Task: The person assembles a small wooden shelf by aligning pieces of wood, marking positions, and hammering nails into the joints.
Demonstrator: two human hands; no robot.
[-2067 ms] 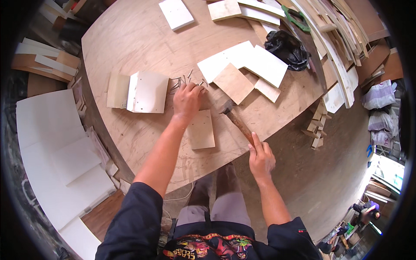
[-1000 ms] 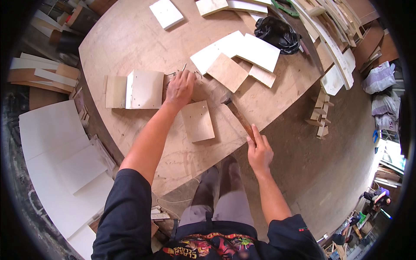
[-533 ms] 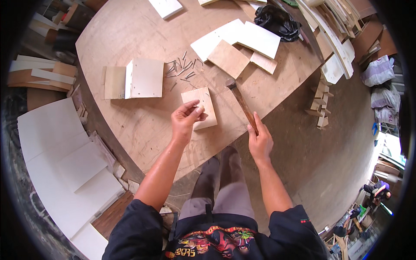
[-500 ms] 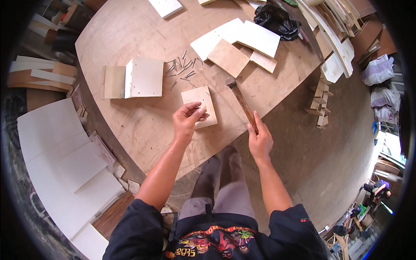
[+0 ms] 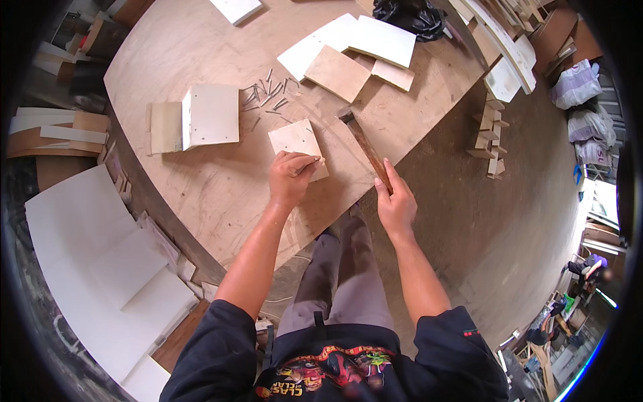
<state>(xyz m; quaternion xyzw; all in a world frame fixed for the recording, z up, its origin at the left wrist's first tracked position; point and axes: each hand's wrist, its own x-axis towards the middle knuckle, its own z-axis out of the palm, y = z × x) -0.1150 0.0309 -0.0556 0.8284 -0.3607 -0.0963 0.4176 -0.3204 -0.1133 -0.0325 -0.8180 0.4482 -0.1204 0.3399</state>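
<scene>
My right hand (image 5: 396,204) is wrapped round the wooden handle of a hammer (image 5: 365,147), whose dark head lies at the far end, over the worktable. My left hand (image 5: 290,175) rests over the near part of a small pale wooden block (image 5: 293,138), its fingers pinched together close to the right edge. Whatever the fingertips hold is too small or hidden to make out. Small dark marks show on the top face of this block. Beyond it lies a loose pile of nails (image 5: 266,95).
On the worktable (image 5: 201,191), an L-shaped piece of joined boards (image 5: 213,114) stands at left. White and bare boards (image 5: 337,75) overlap at the far right, near a black plastic bag (image 5: 412,19). Large white panels (image 5: 87,228) lean left. Stacked wood pieces (image 5: 490,137) stand on the floor.
My left hand has turned over and come down onto the block, its fingers now pointing right. The hammer stays in my right hand. The whole view has shifted slightly.
</scene>
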